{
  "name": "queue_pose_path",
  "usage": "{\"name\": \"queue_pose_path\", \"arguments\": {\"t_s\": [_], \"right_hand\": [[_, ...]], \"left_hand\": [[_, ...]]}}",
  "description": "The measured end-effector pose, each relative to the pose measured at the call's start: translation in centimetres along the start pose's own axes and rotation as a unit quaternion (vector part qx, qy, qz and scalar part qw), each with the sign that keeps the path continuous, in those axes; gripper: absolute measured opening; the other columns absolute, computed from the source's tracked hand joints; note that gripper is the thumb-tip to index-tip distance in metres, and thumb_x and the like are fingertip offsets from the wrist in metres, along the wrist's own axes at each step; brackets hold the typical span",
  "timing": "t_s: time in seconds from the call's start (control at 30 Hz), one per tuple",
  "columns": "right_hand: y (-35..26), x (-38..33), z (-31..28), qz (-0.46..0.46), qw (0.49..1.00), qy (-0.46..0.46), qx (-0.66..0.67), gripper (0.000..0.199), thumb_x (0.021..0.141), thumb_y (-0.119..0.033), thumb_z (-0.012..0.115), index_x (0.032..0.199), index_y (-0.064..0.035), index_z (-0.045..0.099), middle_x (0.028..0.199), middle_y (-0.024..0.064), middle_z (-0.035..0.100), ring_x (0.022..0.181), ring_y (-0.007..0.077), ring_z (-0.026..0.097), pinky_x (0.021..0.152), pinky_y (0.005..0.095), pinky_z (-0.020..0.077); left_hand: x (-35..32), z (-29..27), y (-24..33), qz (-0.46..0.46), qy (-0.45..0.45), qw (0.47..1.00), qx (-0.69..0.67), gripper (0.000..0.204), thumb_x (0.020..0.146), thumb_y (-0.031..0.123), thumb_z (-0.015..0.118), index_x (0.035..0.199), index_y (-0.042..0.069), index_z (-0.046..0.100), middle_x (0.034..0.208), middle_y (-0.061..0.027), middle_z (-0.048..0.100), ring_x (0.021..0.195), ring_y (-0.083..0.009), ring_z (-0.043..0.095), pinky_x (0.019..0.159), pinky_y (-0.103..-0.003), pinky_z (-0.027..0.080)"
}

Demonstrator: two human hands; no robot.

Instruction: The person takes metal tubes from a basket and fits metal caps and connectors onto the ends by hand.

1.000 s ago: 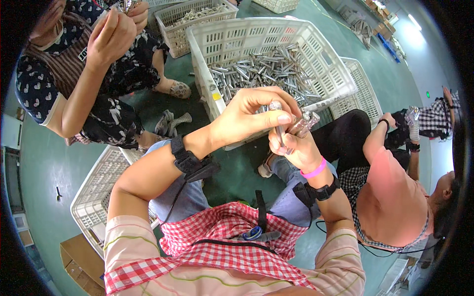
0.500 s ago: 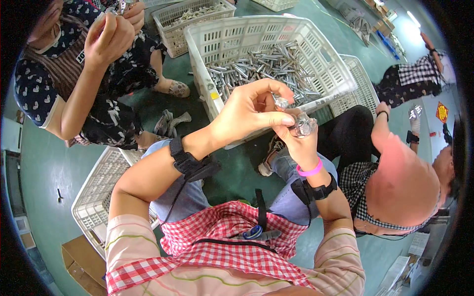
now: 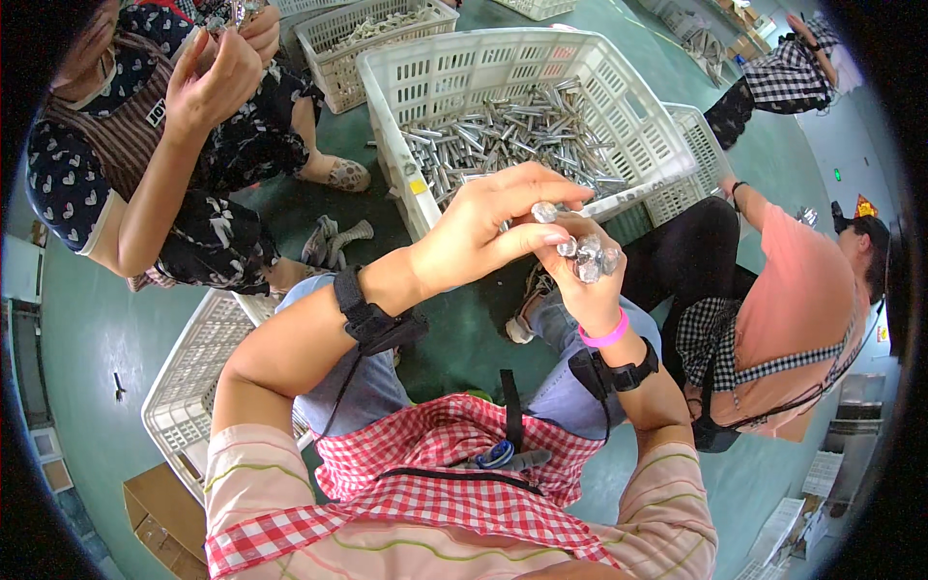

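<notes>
My left hand (image 3: 488, 220) is raised in front of the large white crate, fingers bent over toward the thumb. Between them shows the end of a small silvery metal tube (image 3: 544, 211). Close against it, my right hand (image 3: 594, 295) is closed around a bunch of silvery metal tubes (image 3: 588, 261), their rounded ends pointing up toward me. My left thumb tip reaches this bunch. The lengths of the held tubes are mostly hidden by the fingers. Behind my hands, the white crate (image 3: 503, 50) holds a heap of similar loose metal tubes (image 3: 503, 135).
Beside me at left, a person's hands (image 3: 217, 72) hold shiny pieces. Another person (image 3: 793, 300) sits close at right. White crates stand behind (image 3: 333, 72) and by my left side (image 3: 184, 387), near a cardboard box (image 3: 159, 522). A pale stool-like crate (image 3: 691, 159) adjoins the large one.
My left fingers have straightened somewhat over the tubes, and more tube ends show in my right hand. The person at right has leaned back; another in the far right has moved away.
</notes>
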State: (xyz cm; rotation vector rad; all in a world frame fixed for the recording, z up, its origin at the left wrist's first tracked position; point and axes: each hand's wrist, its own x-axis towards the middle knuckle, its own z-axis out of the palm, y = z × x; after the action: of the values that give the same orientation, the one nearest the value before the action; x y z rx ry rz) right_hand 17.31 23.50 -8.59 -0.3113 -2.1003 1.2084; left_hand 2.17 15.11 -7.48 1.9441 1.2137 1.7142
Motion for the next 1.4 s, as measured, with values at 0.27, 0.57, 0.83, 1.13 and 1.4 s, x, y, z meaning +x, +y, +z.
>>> {"name": "queue_pose_path", "arguments": {"t_s": [0.27, 0.57, 0.83, 1.13, 1.4], "right_hand": [[0.4, -0.3, 0.0, -0.005, 1.000, 0.024, -0.010, 0.020, 0.073, -0.001, 0.067, 0.091, 0.0025, 0.060, 0.086, 0.0086, 0.064, 0.078, 0.0118, 0.060, 0.073, 0.0264, 0.0470], [0.6, 0.2, 0.1, -0.060, 0.996, 0.047, -0.043, 0.019, 0.070, 0.003, 0.066, 0.087, 0.0014, 0.059, 0.085, 0.0085, 0.063, 0.076, 0.0145, 0.060, 0.069, 0.0258, 0.0468], [0.6, 0.2, 0.4, -0.088, 0.991, 0.097, -0.041, 0.019, 0.070, 0.003, 0.067, 0.087, 0.0009, 0.058, 0.088, 0.0099, 0.061, 0.078, 0.0170, 0.059, 0.070, 0.0267, 0.0468], [1.9, -0.1, 0.1, -0.105, 0.991, 0.080, 0.000, 0.023, 0.069, 0.002, 0.068, 0.088, -0.0016, 0.056, 0.090, 0.0097, 0.060, 0.081, 0.0186, 0.059, 0.071, 0.0290, 0.0468], [0.9, 0.1, 0.4, -0.081, 0.991, 0.095, -0.046, 0.020, 0.068, 0.003, 0.068, 0.085, -0.0012, 0.058, 0.086, 0.0103, 0.060, 0.076, 0.0194, 0.060, 0.067, 0.0281, 0.0463]], "left_hand": [[-0.1, 0.2, 0.3, -0.020, -0.012, 1.000, 0.020, 0.037, 0.083, 0.019, 0.055, 0.116, 0.002, 0.052, 0.101, -0.0119, 0.057, 0.095, -0.0256, 0.055, 0.083, -0.034, 0.043], [-0.3, 0.3, -0.2, -0.021, 0.002, 0.999, 0.050, 0.046, 0.084, 0.023, 0.055, 0.123, 0.001, 0.044, 0.102, -0.0128, 0.055, 0.096, -0.0278, 0.054, 0.084, -0.035, 0.042], [-0.3, 0.0, 1.6, -0.065, 0.071, 0.992, 0.084, 0.045, 0.075, 0.021, 0.067, 0.116, 0.006, 0.054, 0.097, -0.0080, 0.056, 0.072, -0.0125, 0.054, 0.060, -0.025, 0.045], [-0.5, 0.5, 1.5, -0.058, 0.036, 0.998, -0.003, 0.043, 0.072, 0.021, 0.070, 0.110, 0.005, 0.058, 0.100, -0.0086, 0.054, 0.068, -0.0111, 0.052, 0.063, -0.023, 0.043], [-0.2, 0.5, 1.5, -0.064, 0.040, 0.997, -0.014, 0.026, 0.078, 0.015, 0.062, 0.101, 0.003, 0.062, 0.096, -0.0090, 0.058, 0.087, -0.0190, 0.055, 0.072, -0.028, 0.045]]}}
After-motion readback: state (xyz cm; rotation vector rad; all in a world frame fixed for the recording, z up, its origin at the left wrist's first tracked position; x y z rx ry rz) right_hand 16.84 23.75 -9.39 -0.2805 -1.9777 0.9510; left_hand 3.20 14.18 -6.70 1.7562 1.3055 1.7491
